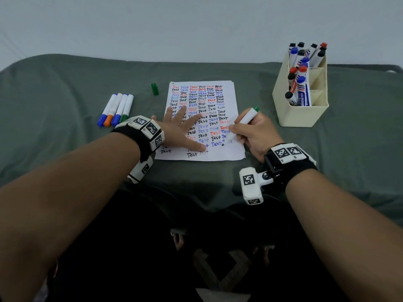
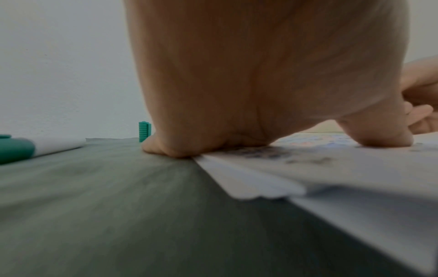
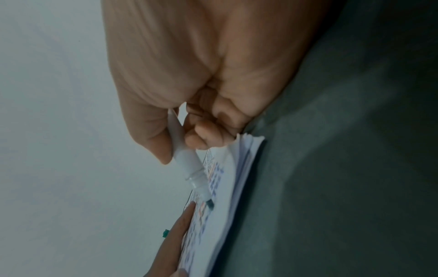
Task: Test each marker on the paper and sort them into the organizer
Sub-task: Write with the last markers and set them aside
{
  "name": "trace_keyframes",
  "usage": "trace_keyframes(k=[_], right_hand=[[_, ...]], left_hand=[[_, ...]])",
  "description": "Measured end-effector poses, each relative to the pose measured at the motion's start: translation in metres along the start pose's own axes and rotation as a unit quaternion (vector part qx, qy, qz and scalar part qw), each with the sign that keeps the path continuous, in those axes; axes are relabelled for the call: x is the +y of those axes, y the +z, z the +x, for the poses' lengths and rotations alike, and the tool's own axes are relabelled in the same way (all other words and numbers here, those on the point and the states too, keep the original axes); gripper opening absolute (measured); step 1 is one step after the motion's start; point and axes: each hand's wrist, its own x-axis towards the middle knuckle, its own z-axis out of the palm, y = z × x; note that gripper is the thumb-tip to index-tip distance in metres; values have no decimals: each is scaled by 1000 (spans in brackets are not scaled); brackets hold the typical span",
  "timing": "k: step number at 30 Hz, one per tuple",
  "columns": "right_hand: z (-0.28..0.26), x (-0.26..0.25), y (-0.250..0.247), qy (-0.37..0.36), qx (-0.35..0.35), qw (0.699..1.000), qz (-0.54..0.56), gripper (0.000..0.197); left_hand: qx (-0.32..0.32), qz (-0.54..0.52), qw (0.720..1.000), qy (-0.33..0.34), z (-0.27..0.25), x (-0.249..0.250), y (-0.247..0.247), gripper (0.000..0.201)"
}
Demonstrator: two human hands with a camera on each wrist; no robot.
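Note:
A white paper covered with rows of the word "Test" in black, blue and red lies at the table's middle. My left hand lies flat on it with fingers spread, pressing it down; the left wrist view shows the palm on the paper's edge. My right hand grips an uncapped white marker with a green end, its tip on the paper near the right edge. The right wrist view shows that marker held between thumb and fingers. Its green cap stands upright left of the paper.
Several capped markers with blue, orange and green caps lie side by side left of the paper. A cream organizer at the right holds several markers with black, blue and red caps. A grey-green cloth covers the table.

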Motion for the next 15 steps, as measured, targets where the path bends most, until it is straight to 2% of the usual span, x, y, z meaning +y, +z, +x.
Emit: trace_keyframes(k=[5, 15], right_hand=[[0, 1, -2, -1, 20, 1000, 11, 31], [0, 2, -3, -1, 13, 1000, 2, 32]], left_hand=[[-3, -4, 1000, 3, -2, 0, 0, 123], [-4, -1, 1000, 1, -2, 0, -1, 122]])
